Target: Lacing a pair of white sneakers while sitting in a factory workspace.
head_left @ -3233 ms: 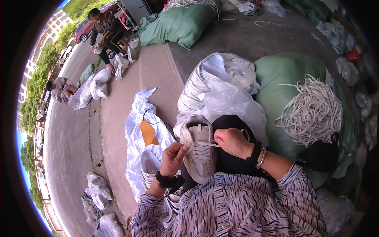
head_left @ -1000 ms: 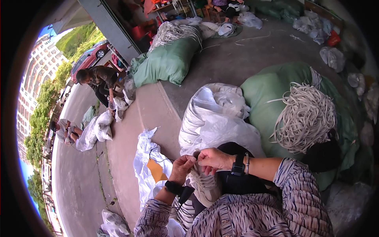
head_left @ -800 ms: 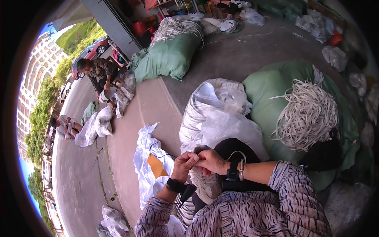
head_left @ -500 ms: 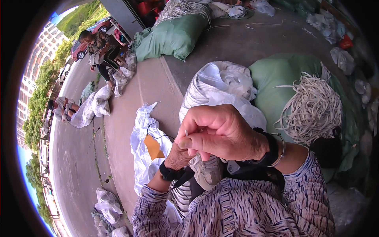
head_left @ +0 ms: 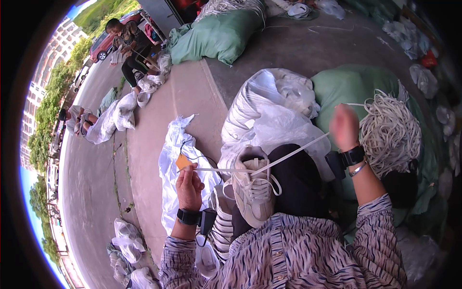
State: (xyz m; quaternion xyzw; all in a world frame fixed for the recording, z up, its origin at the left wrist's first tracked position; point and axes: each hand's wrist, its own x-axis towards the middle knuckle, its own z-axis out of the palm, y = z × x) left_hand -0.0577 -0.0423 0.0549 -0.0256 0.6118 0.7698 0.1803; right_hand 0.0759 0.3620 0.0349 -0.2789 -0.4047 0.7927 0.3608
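Note:
A beige sneaker (head_left: 253,192) rests on my lap, toe toward me, with its lace threaded through the upper eyelets. Pinched in the fingers of my left hand (head_left: 189,189) is one end of the white shoelace (head_left: 293,152). My right hand (head_left: 345,131), partly blurred, is closed around the other stretch, and a short tail sticks out past it. Both lengths run nearly straight from the sneaker to my hands. An orange tag (head_left: 183,161) on a dark cord shows just beyond my left fingertips.
Tangled laces (head_left: 392,132) lie on a green sack (head_left: 349,84) at right. Ahead stands a white plastic bag (head_left: 269,108). White crumpled sheeting (head_left: 171,159) spreads at left, near a white shoe (head_left: 207,260). Farther off, a seated person (head_left: 132,50) works beside another green sack (head_left: 216,41).
My hands were close together in front of the sneaker. They have moved apart, left and right, drawing out the shoelace and uncovering the sneaker.

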